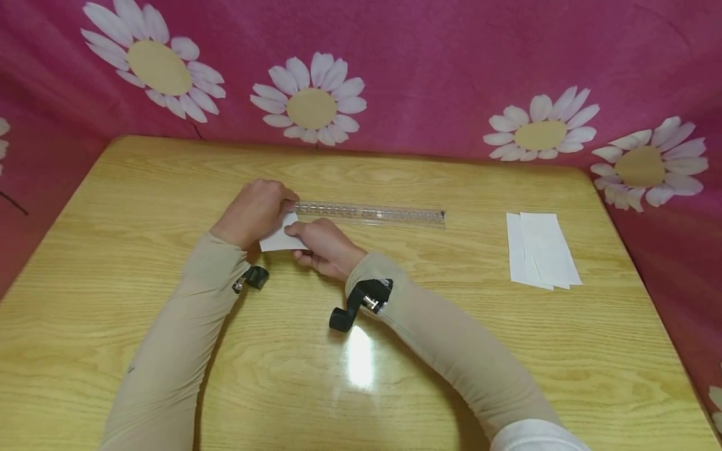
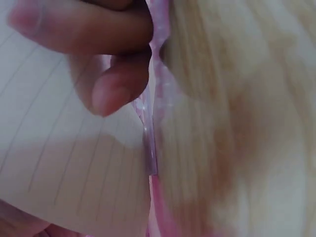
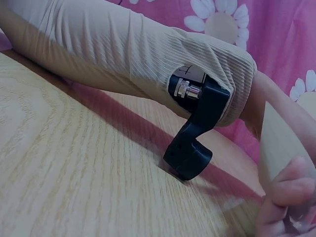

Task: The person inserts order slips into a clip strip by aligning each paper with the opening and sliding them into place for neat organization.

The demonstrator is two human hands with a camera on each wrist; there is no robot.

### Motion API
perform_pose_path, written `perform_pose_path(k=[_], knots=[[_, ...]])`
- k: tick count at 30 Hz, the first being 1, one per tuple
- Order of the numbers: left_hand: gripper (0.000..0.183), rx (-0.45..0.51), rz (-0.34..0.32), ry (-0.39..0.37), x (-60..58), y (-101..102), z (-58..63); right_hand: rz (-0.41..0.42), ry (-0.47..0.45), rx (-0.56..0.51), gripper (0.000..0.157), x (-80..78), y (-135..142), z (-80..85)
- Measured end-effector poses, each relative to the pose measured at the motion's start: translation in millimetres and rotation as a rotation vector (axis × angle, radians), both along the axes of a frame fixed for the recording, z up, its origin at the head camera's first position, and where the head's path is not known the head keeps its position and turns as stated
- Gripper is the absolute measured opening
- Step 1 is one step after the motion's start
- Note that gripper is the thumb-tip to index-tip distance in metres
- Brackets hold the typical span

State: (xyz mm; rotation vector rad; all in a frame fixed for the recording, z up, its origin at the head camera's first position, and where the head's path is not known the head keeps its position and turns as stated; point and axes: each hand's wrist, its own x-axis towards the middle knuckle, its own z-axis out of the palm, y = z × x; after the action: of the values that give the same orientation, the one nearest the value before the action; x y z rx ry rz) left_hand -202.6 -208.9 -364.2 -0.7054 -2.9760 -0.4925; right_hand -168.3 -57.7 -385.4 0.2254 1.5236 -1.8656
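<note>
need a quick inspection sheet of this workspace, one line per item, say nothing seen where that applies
surface: wooden table, visible grain, bright glare near the front
job's things: white paper, lined in the left wrist view; clear plastic strip extending rightward from the left hand
clutter: overlapping white sheets, right side of table
grippers: left hand at the strip's left end, exact grip hidden; right hand pinches the paper, thumb on top
cables: nothing seen
surroundings: pink cloth with white flowers behind the table
</note>
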Motion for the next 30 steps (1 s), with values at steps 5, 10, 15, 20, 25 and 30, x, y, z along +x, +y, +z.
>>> perform_pose_path(k=[5, 10, 15, 20, 25, 30], knots=[[0.023, 0.007, -0.013, 0.025, -0.4, -0.8, -0.9, 0.024, 0.032, 0.004, 0.017, -2.3, -1.4, -1.5], [0.023, -0.005, -0.030, 0.045, -0.7, -0.9, -1.0, 0.007, 0.020, -0.023, 0.016, -2.4, -2.8, -2.1], [0.023, -0.009, -0.022, 0.031, -0.6, -0.3, -0.3, -0.023, 0.008, -0.032, 0.016, -0.1, -4.7, -0.8], [0.024, -0.004, 0.000, 0.002, 0.1, 0.3, 0.6, -0.044, -0.005, -0.046, 0.016, 2.2, -6.7, 0.4], [0.023, -0.002, -0.006, 0.009, -0.1, 0.3, 0.4, -0.074, -0.023, -0.057, 0.016, 2.5, -7.0, 1.0], [0.024, -0.006, -0.012, 0.012, -1.2, -0.2, -0.1, -0.093, -0.022, -0.054, 0.016, 3.2, -6.3, 1.2]])
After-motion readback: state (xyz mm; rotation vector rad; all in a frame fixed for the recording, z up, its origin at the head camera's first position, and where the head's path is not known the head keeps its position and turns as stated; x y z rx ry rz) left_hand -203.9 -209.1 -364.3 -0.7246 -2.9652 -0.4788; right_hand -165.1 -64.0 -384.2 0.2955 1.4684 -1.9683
